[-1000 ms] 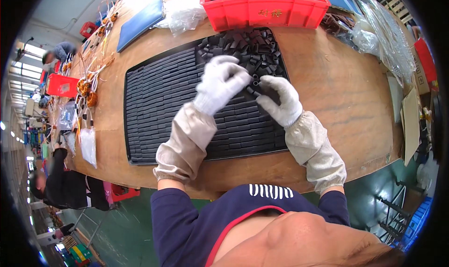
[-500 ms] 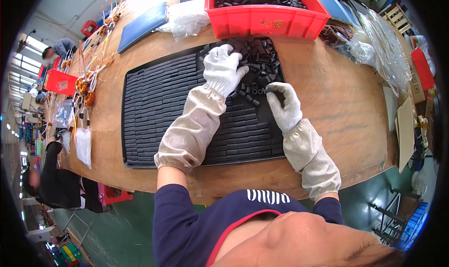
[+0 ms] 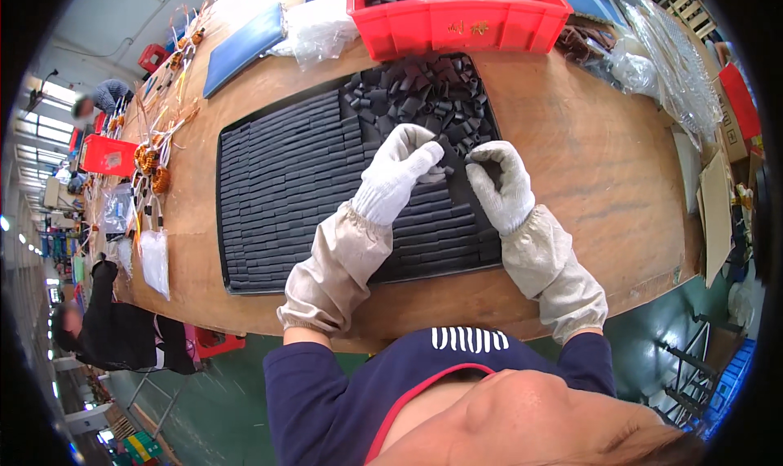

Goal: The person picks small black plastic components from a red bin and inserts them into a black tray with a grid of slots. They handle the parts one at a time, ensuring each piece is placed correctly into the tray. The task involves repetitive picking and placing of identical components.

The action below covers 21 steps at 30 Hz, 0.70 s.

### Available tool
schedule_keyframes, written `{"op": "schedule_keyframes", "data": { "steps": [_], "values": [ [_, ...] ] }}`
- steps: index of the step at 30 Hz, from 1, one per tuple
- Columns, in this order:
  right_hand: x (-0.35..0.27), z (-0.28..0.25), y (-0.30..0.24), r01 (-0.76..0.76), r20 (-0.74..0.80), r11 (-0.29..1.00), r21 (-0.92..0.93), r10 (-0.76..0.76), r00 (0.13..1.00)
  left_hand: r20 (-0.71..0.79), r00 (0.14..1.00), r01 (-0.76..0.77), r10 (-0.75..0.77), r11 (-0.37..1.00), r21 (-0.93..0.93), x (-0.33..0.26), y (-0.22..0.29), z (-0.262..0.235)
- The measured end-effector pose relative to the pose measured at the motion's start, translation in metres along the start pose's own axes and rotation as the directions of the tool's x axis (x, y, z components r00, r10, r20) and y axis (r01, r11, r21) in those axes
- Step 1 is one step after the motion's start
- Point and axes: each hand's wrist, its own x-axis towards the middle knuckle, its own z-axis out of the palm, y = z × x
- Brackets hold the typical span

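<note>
Working over the black tray (image 3: 261, 246) near the worktop's (image 3: 603, 164) front edge, the left hand (image 3: 401, 171) and right hand (image 3: 499, 182), fingers curled together, seemingly pinch small black blocks; the loose block pile (image 3: 420, 91) lies just beyond, toward the red bin (image 3: 461, 22).

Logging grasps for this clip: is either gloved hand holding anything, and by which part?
Cannot tell: left hand and right hand rest fingertips on small black pieces on the black tray.
</note>
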Motion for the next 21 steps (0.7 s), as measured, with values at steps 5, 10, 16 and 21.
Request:
{"op": "schedule_keyframes", "data": {
  "steps": [5, 10, 16, 21],
  "values": [
    [0.005, -0.011, -0.017, 0.432, 0.097, 0.837, -0.336, -0.425, 0.9, 0.064, 0.996, 0.066, -0.063, 0.997, -0.041, -0.01, 0.001, 0.014],
    [0.009, -0.021, -0.02, 0.585, 0.275, 0.576, -0.571, -0.537, 0.797, 0.113, 0.981, 0.16, -0.158, 0.987, -0.007, -0.015, -0.008, 0.018],
    [0.006, -0.027, -0.018, 0.355, 0.127, 0.838, -0.414, -0.333, 0.934, 0.211, 0.945, 0.29, -0.249, 0.936, -0.198, -0.016, -0.013, 0.017],
    [0.001, -0.037, -0.028, -0.142, 0.121, 0.98, 0.136, 0.126, 0.985, 0.304, 0.925, 0.342, -0.228, 0.849, -0.403, -0.014, -0.016, 0.01]
  ]
}}
